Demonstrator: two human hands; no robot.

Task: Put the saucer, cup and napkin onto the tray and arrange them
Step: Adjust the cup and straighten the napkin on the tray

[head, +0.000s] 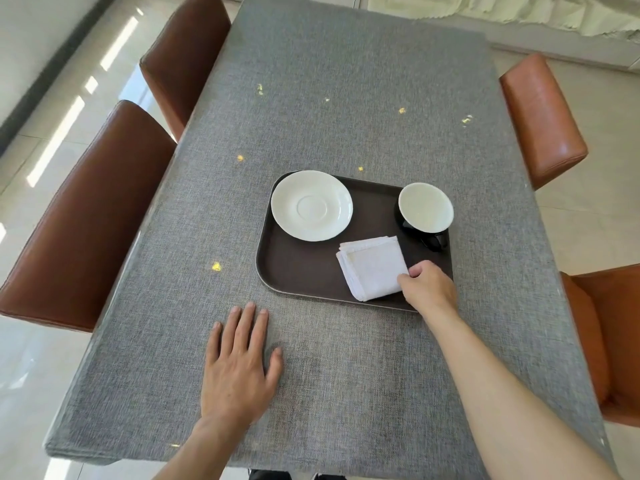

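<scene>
A dark brown tray (298,271) lies on the grey table. On its far left part rests a white saucer (311,205). A cup (426,209), black outside and white inside, stands in the tray's far right corner with its handle pointing toward me. A folded white napkin (371,267) lies on the near right part of the tray. My right hand (429,285) pinches the napkin's right edge with thumb and fingers. My left hand (239,365) lies flat on the table, fingers spread, near the tray's front left corner, holding nothing.
The table is covered with a grey cloth (346,98). Two brown leather chairs (90,216) stand along the left side and two orange-brown chairs (543,119) along the right. Shiny tiled floor surrounds the table.
</scene>
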